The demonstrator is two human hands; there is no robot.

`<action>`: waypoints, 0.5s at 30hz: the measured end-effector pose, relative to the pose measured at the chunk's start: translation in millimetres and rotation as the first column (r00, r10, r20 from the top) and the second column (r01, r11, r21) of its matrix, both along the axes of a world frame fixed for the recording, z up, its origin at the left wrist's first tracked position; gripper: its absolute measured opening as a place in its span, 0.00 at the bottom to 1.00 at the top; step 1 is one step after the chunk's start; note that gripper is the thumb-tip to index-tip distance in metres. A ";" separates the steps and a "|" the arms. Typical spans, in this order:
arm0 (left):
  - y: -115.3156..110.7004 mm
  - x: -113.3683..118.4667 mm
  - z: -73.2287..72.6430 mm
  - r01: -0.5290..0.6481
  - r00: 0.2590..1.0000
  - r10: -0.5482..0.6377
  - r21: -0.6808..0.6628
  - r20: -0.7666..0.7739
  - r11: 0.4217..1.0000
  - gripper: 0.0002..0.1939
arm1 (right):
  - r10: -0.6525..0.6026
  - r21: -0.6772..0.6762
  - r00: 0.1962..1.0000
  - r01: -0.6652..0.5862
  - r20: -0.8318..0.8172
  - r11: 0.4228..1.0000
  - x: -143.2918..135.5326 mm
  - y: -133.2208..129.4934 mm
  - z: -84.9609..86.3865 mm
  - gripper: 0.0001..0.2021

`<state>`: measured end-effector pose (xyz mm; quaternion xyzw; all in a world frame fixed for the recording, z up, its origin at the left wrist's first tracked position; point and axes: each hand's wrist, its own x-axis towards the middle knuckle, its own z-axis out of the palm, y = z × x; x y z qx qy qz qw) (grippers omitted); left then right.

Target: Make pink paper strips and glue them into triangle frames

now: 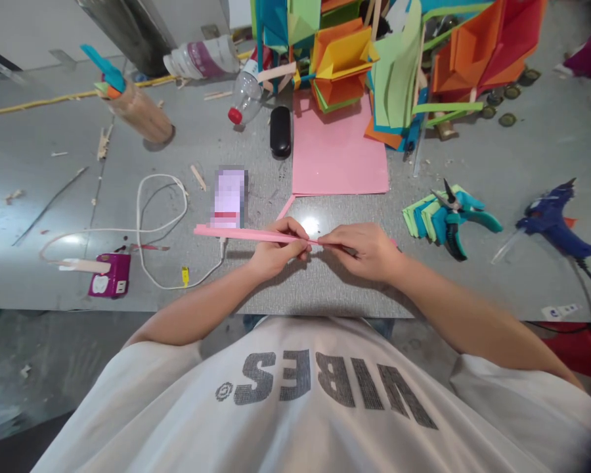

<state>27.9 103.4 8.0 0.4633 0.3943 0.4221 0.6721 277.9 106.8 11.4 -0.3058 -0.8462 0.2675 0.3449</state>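
Observation:
A long, narrow pink paper strip (226, 232) runs sideways just above the table, close to my body. My left hand (282, 248) pinches it near the middle, and the folded-looking left part sticks out past the fingers. My right hand (362, 249) meets the left at the fingertips, closed on the same strip; a bit of pink shows beyond its far side. Behind the hands lies a stack of pink paper (339, 154), with a thin pink strip (285, 207) at its lower left corner. Under the strip's left part is a phone (230, 197) with a blurred screen.
Pliers (456, 213) rest on folded green and blue paper at right, beside a blue glue gun (559, 223). A charging cable (138, 223) loops to a purple power adapter (109, 276). A black case (280, 133), bottle (246, 95) and folded orange paper (342, 56) stand behind.

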 end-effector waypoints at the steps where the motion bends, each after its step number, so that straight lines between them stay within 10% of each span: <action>1: -0.6 0.6 0.6 0.006 1.000 -0.006 0.007 -0.002 1.000 0.16 | -0.015 -0.013 1.000 0.015 0.003 1.000 -0.6 -1.2 0.2 0.13; 15: -4.1 -5.6 2.6 0.093 0.995 -0.095 0.055 0.022 0.994 0.20 | 0.009 -0.192 1.000 -0.010 -0.005 0.981 -0.2 -5.7 6.5 0.12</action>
